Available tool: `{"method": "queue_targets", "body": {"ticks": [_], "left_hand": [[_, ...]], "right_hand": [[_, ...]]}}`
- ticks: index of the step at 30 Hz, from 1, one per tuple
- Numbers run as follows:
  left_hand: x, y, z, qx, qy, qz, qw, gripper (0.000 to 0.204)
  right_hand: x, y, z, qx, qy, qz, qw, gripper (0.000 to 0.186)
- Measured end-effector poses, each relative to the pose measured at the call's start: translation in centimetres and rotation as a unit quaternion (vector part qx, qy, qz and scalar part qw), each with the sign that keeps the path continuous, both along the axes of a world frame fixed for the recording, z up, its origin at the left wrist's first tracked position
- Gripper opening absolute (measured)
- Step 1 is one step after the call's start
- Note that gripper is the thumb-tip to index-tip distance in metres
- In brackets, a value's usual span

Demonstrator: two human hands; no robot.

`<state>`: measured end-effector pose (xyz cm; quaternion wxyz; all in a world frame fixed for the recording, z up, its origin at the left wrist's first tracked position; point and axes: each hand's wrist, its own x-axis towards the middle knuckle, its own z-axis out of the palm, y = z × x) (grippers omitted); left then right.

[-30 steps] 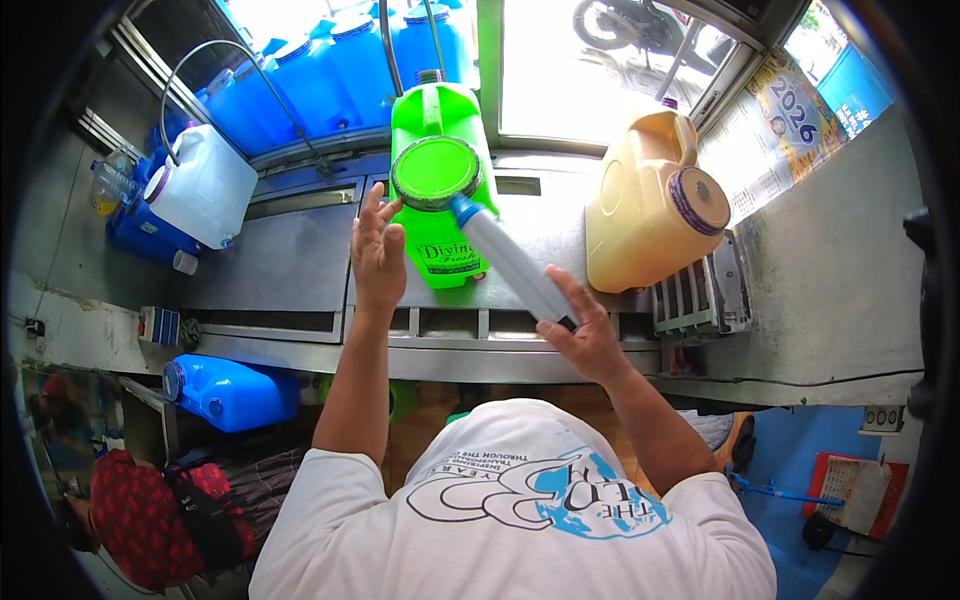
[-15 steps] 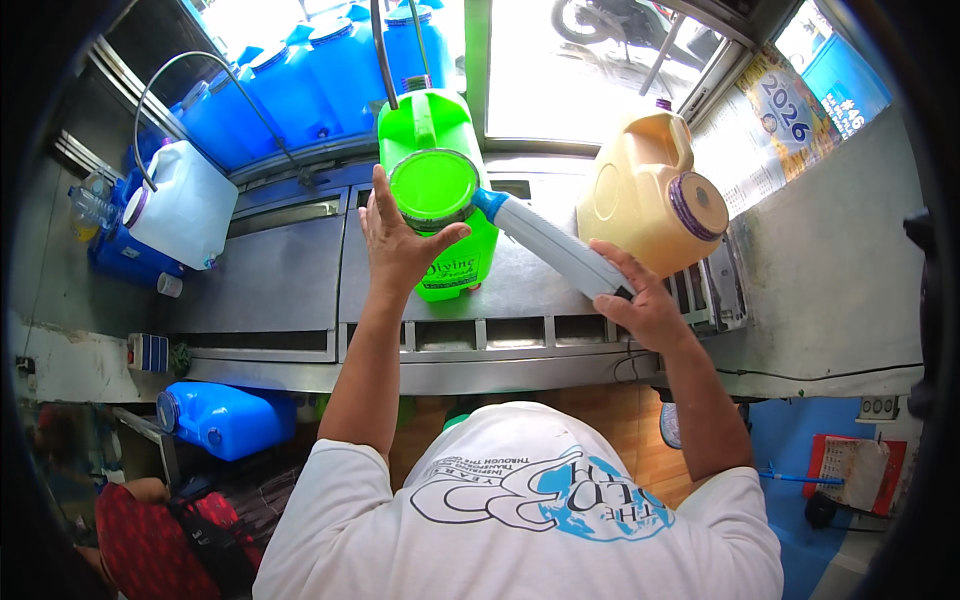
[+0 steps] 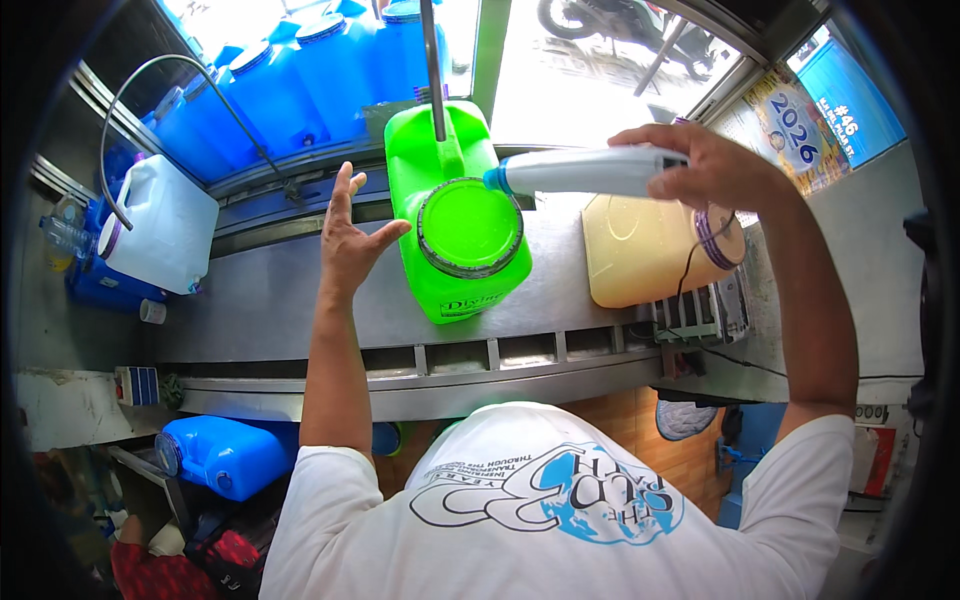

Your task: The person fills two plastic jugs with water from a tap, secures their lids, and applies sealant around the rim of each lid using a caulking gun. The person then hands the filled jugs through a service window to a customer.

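Note:
A bright green water jug (image 3: 408,150) stands on the metal counter, its large round lid (image 3: 470,228) facing me with a dark band around the rim. My left hand (image 3: 352,240) is just left of the jug, fingers spread and holding nothing. In my right hand (image 3: 715,170) is a white corded hand tool (image 3: 580,172); its blue nozzle points at the lid's upper right edge. Whether the nozzle touches the lid I cannot tell. Below the tool sits a yellowish jug (image 3: 630,250) with a purple-ringed cap, and a dark cord (image 3: 688,265) hangs across it.
A thin metal pipe (image 3: 434,70) comes down over the green jug. Blue jugs (image 3: 320,80) line the window behind the counter (image 3: 260,310). A whitish jug (image 3: 175,220) stands at the left, under a curved hose. Lower left are a blue jug (image 3: 235,455) and someone's red garment (image 3: 150,575).
My right hand has swung the tool upward and outward, from the lid's lower right to its upper right. My left hand has drawn away from the lid to the left.

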<state>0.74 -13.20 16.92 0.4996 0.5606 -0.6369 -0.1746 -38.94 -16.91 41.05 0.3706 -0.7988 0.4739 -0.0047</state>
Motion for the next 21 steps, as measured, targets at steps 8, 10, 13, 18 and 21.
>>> {"method": "queue_targets", "body": {"ticks": [8, 10, 13, 18, 21], "left_hand": [[-4.4, 3.3, 0.0, -0.074, 0.022, -0.090, 0.993, 0.130], [-6.2, 4.7, -0.2, -0.075, -0.024, -0.078, 0.994, 0.135], [-7.2, 6.2, -1.0, -0.054, 0.101, -0.098, 0.989, 0.141], [-8.8, 7.3, -1.2, -0.066, 0.130, -0.114, 0.983, 0.146], [-9.9, 7.2, -0.3, -0.071, -0.030, -0.052, 0.996, 0.148]], "right_hand": [[8.9, -2.6, 4.0, -0.020, 0.119, 0.042, 0.992, 0.055], [8.1, -2.7, 2.9, -0.042, 0.096, 0.083, 0.991, 0.058], [6.9, 1.2, 2.6, 0.052, 0.043, 0.068, 0.995, 0.065], [-3.2, 9.4, -6.3, 0.023, -0.152, 0.049, 0.987, 0.069], [-6.4, 12.3, -10.5, 0.081, -0.231, -0.089, 0.966, 0.067]]}}
